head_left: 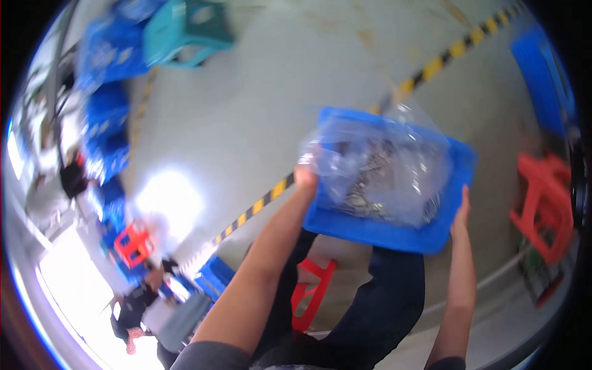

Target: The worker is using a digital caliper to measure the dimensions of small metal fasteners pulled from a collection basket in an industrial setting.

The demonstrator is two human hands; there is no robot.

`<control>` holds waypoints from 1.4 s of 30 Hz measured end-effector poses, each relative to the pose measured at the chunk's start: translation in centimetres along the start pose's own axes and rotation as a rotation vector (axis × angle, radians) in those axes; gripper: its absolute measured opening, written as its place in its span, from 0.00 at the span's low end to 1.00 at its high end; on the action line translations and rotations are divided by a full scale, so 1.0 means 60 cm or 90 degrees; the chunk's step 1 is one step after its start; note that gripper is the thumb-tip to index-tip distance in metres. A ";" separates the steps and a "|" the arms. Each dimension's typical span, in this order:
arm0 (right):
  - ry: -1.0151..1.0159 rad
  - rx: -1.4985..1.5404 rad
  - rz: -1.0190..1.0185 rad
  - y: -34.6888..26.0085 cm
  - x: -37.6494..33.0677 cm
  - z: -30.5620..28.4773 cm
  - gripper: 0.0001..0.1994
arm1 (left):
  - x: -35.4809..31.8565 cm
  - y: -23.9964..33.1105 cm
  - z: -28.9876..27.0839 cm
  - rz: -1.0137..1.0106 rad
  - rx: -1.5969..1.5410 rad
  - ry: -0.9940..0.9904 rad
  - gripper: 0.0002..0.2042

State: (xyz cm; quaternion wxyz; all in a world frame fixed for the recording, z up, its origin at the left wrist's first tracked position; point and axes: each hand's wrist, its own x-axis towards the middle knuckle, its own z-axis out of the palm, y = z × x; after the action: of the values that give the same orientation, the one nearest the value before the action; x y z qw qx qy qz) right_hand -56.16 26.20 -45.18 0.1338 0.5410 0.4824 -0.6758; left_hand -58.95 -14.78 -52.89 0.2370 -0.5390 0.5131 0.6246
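Observation:
I hold a blue plastic bin [370, 231] up in front of me above the floor. It carries a clear plastic bag [379, 169] filled with small dark metal parts. My left hand [305, 176] grips the bin's left rim, next to the bag's edge. My right hand [460, 213] grips the bin's right corner. Both forearms rise from the lower edge of the view. The picture is motion-blurred.
A red stool [308, 293] stands below me on the grey floor, crossed by a yellow-and-black stripe [259, 206]. Another red stool [542, 206] is at right, a teal stool [185, 31] at top left. Blue crates [108, 123] line the left, where another person [139, 308] sits.

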 end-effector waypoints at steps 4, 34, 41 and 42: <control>-0.099 -0.081 0.004 -0.022 -0.148 0.143 0.35 | -0.101 0.047 -0.174 0.156 -0.004 0.159 0.24; -0.860 -1.037 0.137 0.344 -0.998 1.164 0.32 | -0.604 -0.068 -0.820 0.053 -1.118 0.559 0.22; -0.873 -1.290 0.087 0.613 -1.160 1.124 0.31 | -0.625 -0.234 -0.834 0.046 -1.236 0.739 0.21; -0.873 -1.289 0.082 0.651 -1.184 1.129 0.31 | -0.628 -0.257 -0.849 0.035 -1.229 0.765 0.21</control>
State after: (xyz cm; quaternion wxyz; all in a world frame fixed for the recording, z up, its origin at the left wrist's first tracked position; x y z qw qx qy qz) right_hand -42.59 -71.49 -7.30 0.7537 -0.2528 0.5920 -0.1326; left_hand -12.41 -45.18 -18.82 -0.5753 -0.6970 -0.1404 0.4043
